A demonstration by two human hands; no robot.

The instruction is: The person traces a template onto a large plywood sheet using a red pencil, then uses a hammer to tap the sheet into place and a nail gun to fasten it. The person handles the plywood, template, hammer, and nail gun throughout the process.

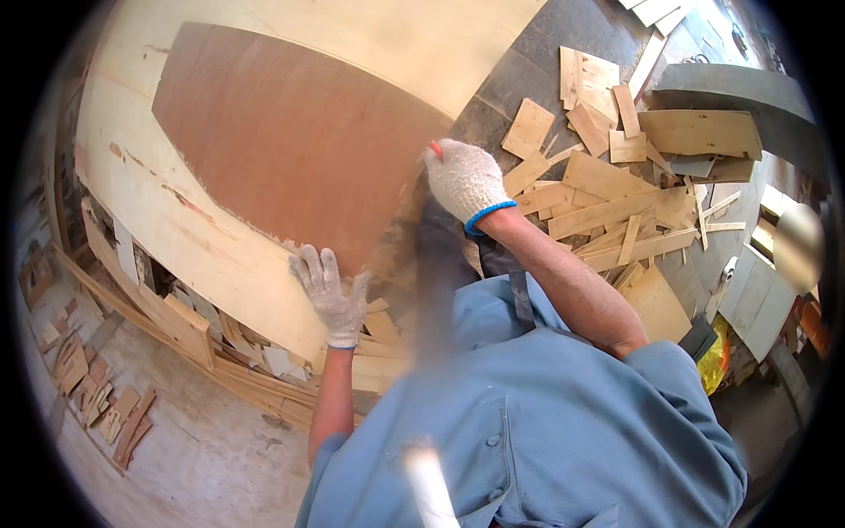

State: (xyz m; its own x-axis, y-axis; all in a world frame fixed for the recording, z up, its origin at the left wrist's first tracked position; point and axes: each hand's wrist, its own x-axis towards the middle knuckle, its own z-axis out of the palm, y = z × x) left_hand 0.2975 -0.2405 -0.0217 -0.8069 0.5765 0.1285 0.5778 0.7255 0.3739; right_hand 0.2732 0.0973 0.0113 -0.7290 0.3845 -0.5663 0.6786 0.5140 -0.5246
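Reddish-brown panel (295, 132) flat on pale plywood sheet (378, 35).

Likely a woodshop, brown board (299, 141), scattered offcuts (607, 179)

free: above brown panel (290, 141) | obstacle: wood scraps (607, 176) beside right hand (466, 180)

The head camera looks steeply down and forward from just above the blue shirt (572, 414), which fills the near side; the left hand (333, 295) and right hand (466, 179) lie farther out, a brown panel (299, 132) beyond, within a round fisheye rim.
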